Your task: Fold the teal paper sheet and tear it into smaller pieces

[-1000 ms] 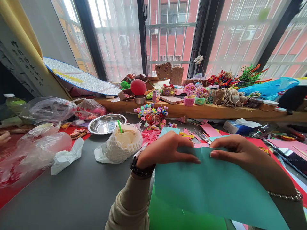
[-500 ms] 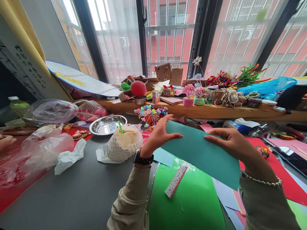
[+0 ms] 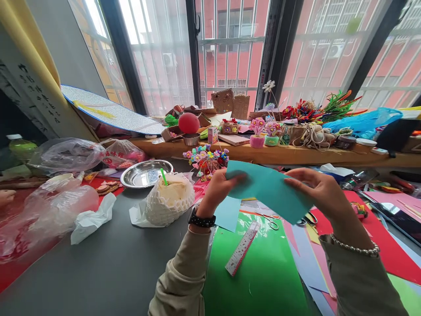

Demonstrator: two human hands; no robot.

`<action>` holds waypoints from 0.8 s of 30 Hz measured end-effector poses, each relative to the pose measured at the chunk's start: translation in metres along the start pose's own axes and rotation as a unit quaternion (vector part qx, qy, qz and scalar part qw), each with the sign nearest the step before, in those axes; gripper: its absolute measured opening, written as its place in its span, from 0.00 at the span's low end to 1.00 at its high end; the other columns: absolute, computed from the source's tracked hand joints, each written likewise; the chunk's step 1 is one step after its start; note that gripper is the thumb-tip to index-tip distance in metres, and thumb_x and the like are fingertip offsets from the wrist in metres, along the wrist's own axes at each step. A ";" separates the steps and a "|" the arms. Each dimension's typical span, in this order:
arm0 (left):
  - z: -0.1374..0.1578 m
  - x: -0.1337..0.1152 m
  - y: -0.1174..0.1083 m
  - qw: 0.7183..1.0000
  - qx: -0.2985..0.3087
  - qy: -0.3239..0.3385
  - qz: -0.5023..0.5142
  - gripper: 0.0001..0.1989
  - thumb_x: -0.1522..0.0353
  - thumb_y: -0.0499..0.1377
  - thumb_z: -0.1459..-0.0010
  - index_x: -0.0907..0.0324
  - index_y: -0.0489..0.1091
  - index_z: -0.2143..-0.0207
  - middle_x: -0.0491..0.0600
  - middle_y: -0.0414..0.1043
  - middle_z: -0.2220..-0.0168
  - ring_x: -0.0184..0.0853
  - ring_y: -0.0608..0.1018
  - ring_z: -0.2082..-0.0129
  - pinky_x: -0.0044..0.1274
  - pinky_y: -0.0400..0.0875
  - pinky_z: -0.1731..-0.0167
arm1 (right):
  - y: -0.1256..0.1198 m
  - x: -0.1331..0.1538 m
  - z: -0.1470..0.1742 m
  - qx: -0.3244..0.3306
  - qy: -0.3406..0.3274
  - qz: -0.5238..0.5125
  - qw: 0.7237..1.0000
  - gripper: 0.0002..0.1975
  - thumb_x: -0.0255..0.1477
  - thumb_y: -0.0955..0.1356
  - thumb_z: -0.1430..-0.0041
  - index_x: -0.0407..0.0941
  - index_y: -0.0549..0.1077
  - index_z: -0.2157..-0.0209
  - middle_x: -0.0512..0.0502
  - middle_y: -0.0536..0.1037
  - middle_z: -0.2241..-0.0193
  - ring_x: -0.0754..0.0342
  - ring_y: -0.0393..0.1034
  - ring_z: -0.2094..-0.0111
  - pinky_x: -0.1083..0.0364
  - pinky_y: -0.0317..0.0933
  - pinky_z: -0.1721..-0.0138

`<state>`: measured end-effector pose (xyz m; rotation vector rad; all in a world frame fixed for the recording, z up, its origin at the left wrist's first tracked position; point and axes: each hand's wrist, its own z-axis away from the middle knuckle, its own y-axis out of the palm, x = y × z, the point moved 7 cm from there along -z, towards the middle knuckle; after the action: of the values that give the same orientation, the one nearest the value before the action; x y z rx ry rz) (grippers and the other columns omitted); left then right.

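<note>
A teal sheet of paper [image 3: 266,186] is held up in the air, slightly bent, between my two hands. My left hand [image 3: 221,186] pinches its left end, the thumb on the near face and blurred. At the upper right edge, my right hand [image 3: 317,189] grips it with the thumb in front; the other fingers are partly behind the sheet. Beneath lies a green board [image 3: 253,272] with a patterned ruler [image 3: 242,248] on it. A light blue paper [image 3: 228,213] is beside the board's upper left corner. Scissors [image 3: 309,218] show just under the sheet's right end.
To the left stand a coconut in foam netting [image 3: 169,202] with a green straw and a metal plate [image 3: 146,172]. Plastic bags [image 3: 55,206] lie farther left. Coloured papers [image 3: 309,259] spread at right. Crafts line the wooden sill [image 3: 158,149]; a hand [image 3: 6,197] shows at the far left.
The teal paper has tilted and bent, its lower right corner rising off the board. My left hand has closed its fingers onto the left end. Scissors have come into view below.
</note>
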<state>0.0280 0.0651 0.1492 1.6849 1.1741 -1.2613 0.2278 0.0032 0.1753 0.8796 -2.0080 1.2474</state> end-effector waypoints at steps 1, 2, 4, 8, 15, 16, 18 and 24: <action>0.001 -0.004 -0.003 1.000 -0.023 0.016 -0.002 0.10 0.65 0.61 0.59 0.63 0.72 0.75 0.47 0.73 0.74 0.30 0.74 0.74 0.23 0.69 0.70 | -0.004 -0.001 -0.001 -0.033 0.005 -0.015 0.999 0.19 0.43 0.67 0.58 0.44 0.71 0.67 0.44 0.74 0.66 0.48 0.68 0.64 0.55 0.63 0.71; 0.002 -0.007 -0.006 0.999 -0.043 0.027 -0.001 0.09 0.65 0.61 0.59 0.62 0.72 0.75 0.46 0.73 0.74 0.30 0.74 0.74 0.23 0.69 0.70 | -0.006 -0.003 -0.001 -0.057 0.014 -0.035 0.998 0.20 0.42 0.68 0.58 0.45 0.70 0.64 0.45 0.74 0.64 0.48 0.68 0.63 0.54 0.63 0.69; 0.004 -0.011 -0.010 0.998 -0.061 0.030 0.013 0.09 0.65 0.61 0.58 0.61 0.72 0.75 0.46 0.74 0.74 0.31 0.74 0.73 0.23 0.69 0.71 | -0.005 -0.010 -0.003 -0.070 0.038 -0.106 0.991 0.23 0.40 0.69 0.59 0.47 0.67 0.59 0.46 0.74 0.64 0.48 0.69 0.64 0.53 0.64 0.69; 0.005 -0.012 -0.014 0.995 -0.061 0.022 0.075 0.11 0.65 0.62 0.59 0.61 0.72 0.71 0.46 0.74 0.72 0.31 0.74 0.72 0.23 0.69 0.69 | 0.009 -0.025 -0.007 -0.013 0.069 -0.264 0.962 0.18 0.38 0.69 0.59 0.48 0.70 0.64 0.48 0.76 0.67 0.48 0.70 0.65 0.52 0.66 0.65; 0.006 -0.012 -0.014 0.995 -0.021 0.008 0.100 0.10 0.64 0.61 0.57 0.62 0.70 0.72 0.45 0.73 0.74 0.29 0.73 0.74 0.21 0.68 0.71 | 0.011 -0.029 0.003 0.027 0.136 -0.323 0.936 0.10 0.34 0.72 0.63 0.48 0.73 0.74 0.50 0.77 0.72 0.50 0.71 0.68 0.52 0.65 0.62; 0.006 -0.014 -0.016 0.996 -0.028 0.023 0.077 0.10 0.64 0.60 0.56 0.62 0.70 0.73 0.45 0.72 0.75 0.29 0.73 0.75 0.21 0.68 0.72 | 0.010 -0.027 0.004 0.025 0.140 -0.316 0.938 0.10 0.34 0.72 0.63 0.47 0.73 0.74 0.50 0.77 0.72 0.50 0.71 0.69 0.52 0.65 0.63; 0.006 -0.020 -0.019 0.996 -0.057 0.062 0.018 0.10 0.63 0.58 0.54 0.62 0.69 0.75 0.44 0.71 0.76 0.29 0.72 0.75 0.20 0.67 0.73 | 0.008 -0.023 0.007 0.006 0.147 -0.304 0.941 0.12 0.34 0.72 0.64 0.46 0.73 0.74 0.49 0.77 0.74 0.51 0.71 0.71 0.52 0.66 0.66; 0.014 -0.039 -0.023 0.954 -0.150 0.183 -0.182 0.11 0.62 0.53 0.49 0.61 0.67 0.77 0.41 0.65 0.79 0.27 0.67 0.76 0.18 0.62 0.74 | 0.001 -0.020 0.004 -0.092 0.110 -0.277 0.950 0.11 0.35 0.71 0.63 0.44 0.73 0.75 0.51 0.76 0.74 0.55 0.69 0.73 0.54 0.65 0.69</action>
<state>-0.0028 0.0506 0.1827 1.5548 1.8667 -0.9271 0.2383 0.0045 0.1575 1.0619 -1.5202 0.7867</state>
